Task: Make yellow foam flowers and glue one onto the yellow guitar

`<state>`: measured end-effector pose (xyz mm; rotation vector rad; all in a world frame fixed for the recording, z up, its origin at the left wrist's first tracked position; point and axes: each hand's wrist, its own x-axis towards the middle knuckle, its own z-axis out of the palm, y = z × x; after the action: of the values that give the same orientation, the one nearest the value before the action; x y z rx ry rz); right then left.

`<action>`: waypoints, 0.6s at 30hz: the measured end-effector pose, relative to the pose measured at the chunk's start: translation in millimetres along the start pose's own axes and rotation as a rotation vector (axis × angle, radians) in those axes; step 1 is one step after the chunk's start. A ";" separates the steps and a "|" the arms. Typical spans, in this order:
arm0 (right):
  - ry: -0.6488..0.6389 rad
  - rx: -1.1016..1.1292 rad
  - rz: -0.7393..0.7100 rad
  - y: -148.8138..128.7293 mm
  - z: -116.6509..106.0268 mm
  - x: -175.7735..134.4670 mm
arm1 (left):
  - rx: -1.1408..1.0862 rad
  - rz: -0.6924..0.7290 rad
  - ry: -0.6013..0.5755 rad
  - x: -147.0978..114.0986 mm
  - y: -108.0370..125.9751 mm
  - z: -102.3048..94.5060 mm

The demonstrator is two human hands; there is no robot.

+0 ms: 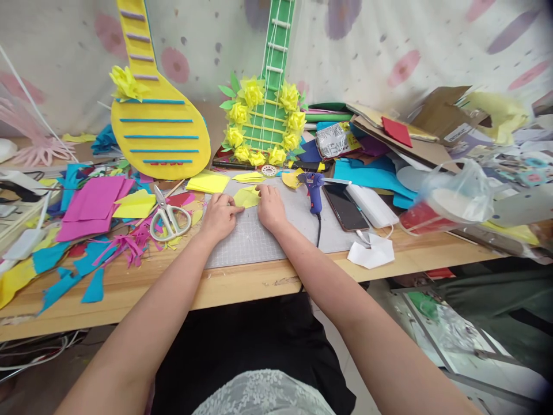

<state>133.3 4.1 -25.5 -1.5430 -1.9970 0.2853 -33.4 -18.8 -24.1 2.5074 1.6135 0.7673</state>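
A small piece of yellow paper (246, 197) lies on the grey cutting mat (233, 248) between my two hands. My left hand (219, 218) is at its left edge, the fingers bent and the index fingertip pressed on the lower corner. My right hand (271, 206) grips the right edge with curled fingers, partly hidden by the back of the hand. Behind the paper lie a stack of yellow sheets (208, 181) and a roll of tape (268, 170). A blue glue gun (314, 193) rests right of my right hand. White-handled scissors (170, 219) lie to the left.
A yellow lute-shaped craft (159, 138) and a green one with yellow paper flowers (268, 115) lean at the back. Pink paper (90, 207) and scraps crowd the left. A phone (345, 206), white power bank (372, 206) and bagged cup (449, 202) stand right.
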 end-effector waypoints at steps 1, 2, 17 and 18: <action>-0.008 0.019 -0.012 -1.1 -1.4 -0.2 | -0.005 0.015 0.002 -1.3 0.0 -0.9; -0.020 0.040 -0.031 -2.2 -2.8 -0.4 | -0.013 0.028 0.006 -2.3 0.2 -2.0; -0.097 0.198 0.002 0.7 -9.2 -1.6 | -0.176 -0.149 0.005 10.2 -13.9 -3.7; -0.112 0.212 0.007 0.3 -9.0 -2.1 | -0.177 -0.164 0.010 10.7 -14.0 -3.5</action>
<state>139.0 0.5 -19.2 -1.4280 -1.9744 0.5782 -43.1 -4.0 -21.4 2.2234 1.6492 0.8615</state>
